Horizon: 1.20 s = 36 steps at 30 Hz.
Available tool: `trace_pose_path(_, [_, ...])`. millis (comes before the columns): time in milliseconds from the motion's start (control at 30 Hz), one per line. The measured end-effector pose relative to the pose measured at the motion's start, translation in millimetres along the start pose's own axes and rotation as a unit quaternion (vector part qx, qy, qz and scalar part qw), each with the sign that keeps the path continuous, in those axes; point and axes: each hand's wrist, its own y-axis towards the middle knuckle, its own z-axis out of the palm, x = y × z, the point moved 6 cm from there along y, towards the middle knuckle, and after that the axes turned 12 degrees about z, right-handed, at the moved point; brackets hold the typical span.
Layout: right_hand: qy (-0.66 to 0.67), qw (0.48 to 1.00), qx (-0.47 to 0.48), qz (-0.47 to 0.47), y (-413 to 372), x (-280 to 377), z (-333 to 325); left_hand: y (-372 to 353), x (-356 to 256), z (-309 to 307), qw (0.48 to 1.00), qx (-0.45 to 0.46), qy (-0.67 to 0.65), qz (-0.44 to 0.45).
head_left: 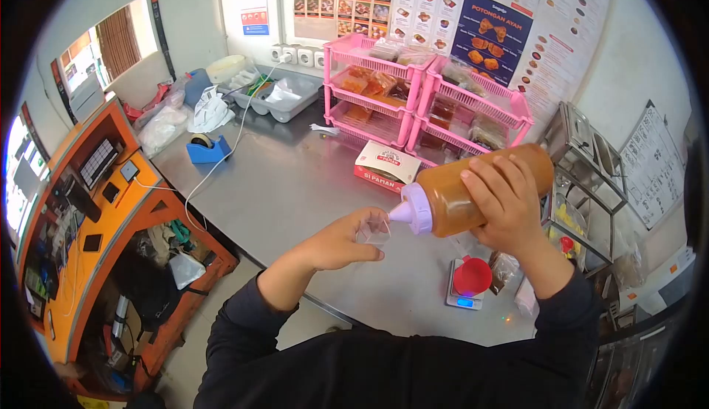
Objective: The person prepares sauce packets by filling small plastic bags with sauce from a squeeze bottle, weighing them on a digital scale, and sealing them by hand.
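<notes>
Right hand [508, 202] grips sauce bottle [473, 191] tilted sideways, nozzle at small clear cup [374, 229] pinched in left hand [341, 242], above table [295, 187].

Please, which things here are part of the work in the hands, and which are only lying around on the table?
In use: sauce bottle, tilted in the right hand; small clear cup, in the left hand at the nozzle.
Lying about, untouched: scale with a red cup on it; red-and-white box; pink racks; blue tape dispenser; grey tray.
</notes>
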Motion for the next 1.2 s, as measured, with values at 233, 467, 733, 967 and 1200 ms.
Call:
trace_pose_path(233, [-0.050, 0.992, 0.030, -0.114, 9, 9, 11, 15, 12, 5, 0.996, 0.041, -0.073, -0.022])
trace_pose_path(467, [-0.035, 0.994, 0.036, -0.098, 13, 10, 14, 16, 5, 8, 0.975, 0.056, -0.197, -0.083])
trace_pose_path(733, [-0.022, 0.995, 0.065, -0.076, 11, 3, 18, 17, 14, 7, 0.962, 0.056, -0.243, -0.116])
trace_pose_path(967, [0.014, 0.996, 0.090, -0.008, -1, -5, 23, 21, 18, 9, 0.959, 0.026, -0.272, -0.073])
trace_pose_path(1200, [0.152, 0.930, 0.219, 0.255, -42, -15, 57, 24, 31, 5, 0.924, 0.026, -0.380, 0.014])
